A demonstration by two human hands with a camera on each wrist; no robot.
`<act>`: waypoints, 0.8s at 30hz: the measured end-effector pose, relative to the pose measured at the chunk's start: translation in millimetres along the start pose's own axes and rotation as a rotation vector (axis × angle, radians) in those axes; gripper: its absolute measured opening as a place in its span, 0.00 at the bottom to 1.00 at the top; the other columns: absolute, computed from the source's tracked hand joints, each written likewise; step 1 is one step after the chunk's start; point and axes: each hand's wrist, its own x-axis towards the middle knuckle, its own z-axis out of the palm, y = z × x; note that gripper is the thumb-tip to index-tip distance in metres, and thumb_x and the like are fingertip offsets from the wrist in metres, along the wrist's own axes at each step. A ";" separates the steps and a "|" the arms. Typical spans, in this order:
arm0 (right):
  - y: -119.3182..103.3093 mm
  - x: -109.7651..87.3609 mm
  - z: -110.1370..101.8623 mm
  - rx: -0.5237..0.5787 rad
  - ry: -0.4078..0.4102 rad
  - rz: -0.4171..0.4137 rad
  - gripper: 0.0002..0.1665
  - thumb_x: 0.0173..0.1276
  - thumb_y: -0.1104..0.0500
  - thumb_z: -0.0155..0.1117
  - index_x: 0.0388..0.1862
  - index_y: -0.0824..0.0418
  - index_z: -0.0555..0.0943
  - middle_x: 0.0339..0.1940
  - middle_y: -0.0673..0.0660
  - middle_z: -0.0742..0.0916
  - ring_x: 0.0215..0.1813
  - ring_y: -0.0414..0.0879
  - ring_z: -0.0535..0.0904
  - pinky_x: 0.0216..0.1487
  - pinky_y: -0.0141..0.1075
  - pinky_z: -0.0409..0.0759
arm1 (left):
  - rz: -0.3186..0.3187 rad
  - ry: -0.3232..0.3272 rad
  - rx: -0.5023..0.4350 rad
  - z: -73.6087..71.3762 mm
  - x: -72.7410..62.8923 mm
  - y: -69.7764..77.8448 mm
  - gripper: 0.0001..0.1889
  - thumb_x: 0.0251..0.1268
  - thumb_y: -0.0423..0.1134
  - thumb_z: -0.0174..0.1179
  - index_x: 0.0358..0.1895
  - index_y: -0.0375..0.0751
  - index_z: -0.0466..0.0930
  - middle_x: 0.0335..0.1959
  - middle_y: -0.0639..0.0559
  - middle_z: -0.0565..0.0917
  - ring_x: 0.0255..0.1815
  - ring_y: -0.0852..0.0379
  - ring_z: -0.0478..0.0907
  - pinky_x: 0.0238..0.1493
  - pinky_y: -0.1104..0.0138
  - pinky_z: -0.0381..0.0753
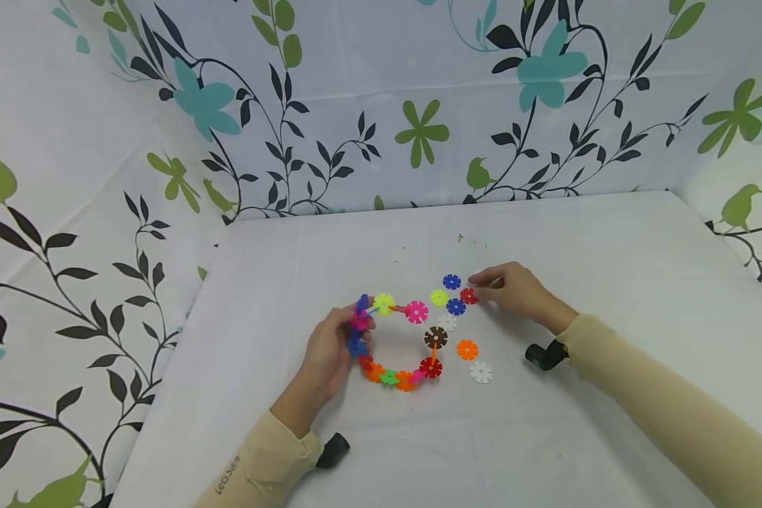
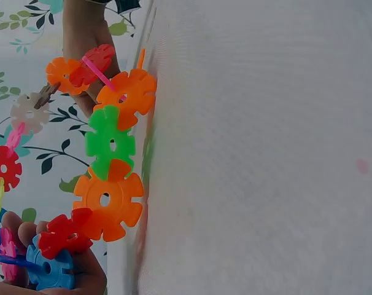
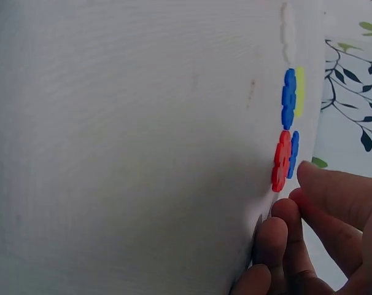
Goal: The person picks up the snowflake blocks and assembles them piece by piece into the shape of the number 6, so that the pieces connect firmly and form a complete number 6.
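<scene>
Chain (image 1: 389, 377) of slotted discs, one, bent into a ring; bearings as in the head view. Hazards, by judgement: a joint may pop apart should the left hand (image 1: 330, 349) squeeze or twist, since slots alone seem to hold each link; the side away from that hand may sag, being gripped only opposite, near the brown disc (image 1: 435, 337); the right hand (image 1: 514, 291) may scatter the red disc (image 1: 468, 295) and the two blues (image 1: 456, 306), close-packed as they are. Left hand: thumb and fingers curled round the chain at the ring's 9 o'clock. Right hand: fingers loosely bent, nothing visibly gripped; contact with the red disc hard to tell. Position: chain at the left hand's 3 o'clock, in its grasp; at the right hand's 8 o'clock, apart from it. Red disc: right hand's 9 o'clock, at the fingertips. Also loose: one orange disc (image 1: 467, 349), ring's 3 o'clock
</scene>
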 end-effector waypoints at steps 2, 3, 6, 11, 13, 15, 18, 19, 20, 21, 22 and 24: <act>-1.5 -0.1 1.7 -0.037 -0.001 -0.007 0.21 0.70 0.55 0.69 0.61 0.57 0.85 0.54 0.58 0.86 0.52 0.56 0.79 0.49 0.44 0.82 | 0.004 -0.022 -0.008 1.1 -0.8 0.1 0.24 0.78 0.45 0.43 0.67 0.34 0.73 0.40 0.47 0.78 0.37 0.53 0.72 0.47 0.62 0.76; -2.0 0.0 2.3 -0.056 0.000 -0.012 0.21 0.70 0.55 0.69 0.60 0.57 0.85 0.53 0.58 0.86 0.51 0.55 0.79 0.48 0.43 0.82 | 0.005 -0.033 -0.005 1.9 -1.2 0.4 0.25 0.78 0.47 0.44 0.67 0.34 0.73 0.41 0.47 0.78 0.37 0.53 0.72 0.47 0.62 0.76; -3.5 0.2 4.2 -0.105 0.003 -0.030 0.23 0.68 0.54 0.72 0.60 0.58 0.85 0.51 0.58 0.86 0.50 0.55 0.78 0.46 0.43 0.81 | 0.003 -0.053 0.022 4.3 -1.7 1.1 0.26 0.79 0.51 0.46 0.67 0.35 0.73 0.42 0.46 0.77 0.39 0.53 0.72 0.47 0.63 0.76; -5.5 1.0 6.4 -0.131 0.003 -0.035 0.22 0.66 0.54 0.73 0.58 0.57 0.86 0.51 0.57 0.86 0.48 0.54 0.78 0.45 0.42 0.81 | 0.006 -0.039 0.103 8.4 -2.0 2.0 0.25 0.77 0.54 0.54 0.66 0.41 0.77 0.44 0.45 0.78 0.42 0.52 0.73 0.46 0.66 0.78; -6.6 1.1 7.1 -0.135 0.005 -0.034 0.21 0.66 0.55 0.74 0.57 0.57 0.86 0.51 0.57 0.87 0.48 0.54 0.78 0.45 0.41 0.81 | 0.018 -0.029 0.129 9.9 -2.4 2.7 0.24 0.76 0.53 0.57 0.65 0.42 0.78 0.45 0.45 0.79 0.44 0.51 0.74 0.47 0.67 0.78; -7.3 1.2 7.4 -0.136 0.007 -0.036 0.20 0.65 0.55 0.75 0.56 0.57 0.87 0.50 0.56 0.87 0.47 0.53 0.78 0.44 0.41 0.81 | 0.034 -0.020 0.143 11.5 -2.7 3.4 0.24 0.75 0.52 0.58 0.65 0.43 0.78 0.46 0.45 0.79 0.46 0.50 0.75 0.48 0.66 0.79; -7.7 1.0 7.4 -0.135 0.008 -0.047 0.20 0.63 0.55 0.76 0.53 0.57 0.87 0.48 0.55 0.87 0.46 0.53 0.78 0.44 0.40 0.81 | 0.061 -0.011 0.141 14.1 -3.1 5.1 0.24 0.75 0.51 0.58 0.66 0.43 0.78 0.46 0.45 0.80 0.47 0.50 0.76 0.50 0.67 0.80; -7.6 1.0 7.4 -0.130 0.009 -0.052 0.19 0.63 0.55 0.77 0.53 0.56 0.87 0.46 0.55 0.87 0.46 0.53 0.78 0.44 0.40 0.81 | 0.072 -0.009 0.139 14.8 -3.0 5.6 0.24 0.75 0.51 0.58 0.66 0.42 0.78 0.46 0.44 0.81 0.47 0.49 0.76 0.50 0.67 0.80; -7.4 0.8 7.2 -0.122 0.009 -0.060 0.18 0.63 0.55 0.77 0.52 0.57 0.87 0.45 0.55 0.86 0.45 0.53 0.78 0.43 0.40 0.81 | 0.084 -0.008 0.139 15.5 -3.0 6.0 0.24 0.76 0.51 0.58 0.67 0.41 0.77 0.46 0.44 0.81 0.47 0.49 0.77 0.49 0.67 0.80; -7.2 0.6 7.0 -0.110 0.012 -0.067 0.17 0.63 0.55 0.77 0.50 0.57 0.87 0.43 0.54 0.86 0.44 0.52 0.78 0.42 0.40 0.81 | 0.097 -0.006 0.137 16.1 -3.3 6.5 0.25 0.76 0.50 0.58 0.68 0.41 0.76 0.46 0.44 0.81 0.46 0.50 0.77 0.49 0.68 0.80; -7.2 0.5 6.9 -0.098 0.017 -0.073 0.15 0.63 0.56 0.76 0.48 0.57 0.87 0.42 0.54 0.86 0.43 0.52 0.78 0.41 0.40 0.81 | 0.111 -0.004 0.134 16.4 -3.0 6.6 0.25 0.75 0.50 0.59 0.68 0.40 0.76 0.46 0.44 0.82 0.46 0.50 0.78 0.48 0.68 0.81; -7.1 0.5 6.4 -0.058 0.027 -0.085 0.12 0.64 0.57 0.75 0.45 0.57 0.87 0.39 0.53 0.86 0.41 0.52 0.79 0.39 0.39 0.81 | 0.145 0.001 0.143 17.2 -3.5 6.9 0.26 0.76 0.49 0.59 0.69 0.39 0.74 0.46 0.44 0.83 0.45 0.50 0.78 0.47 0.68 0.81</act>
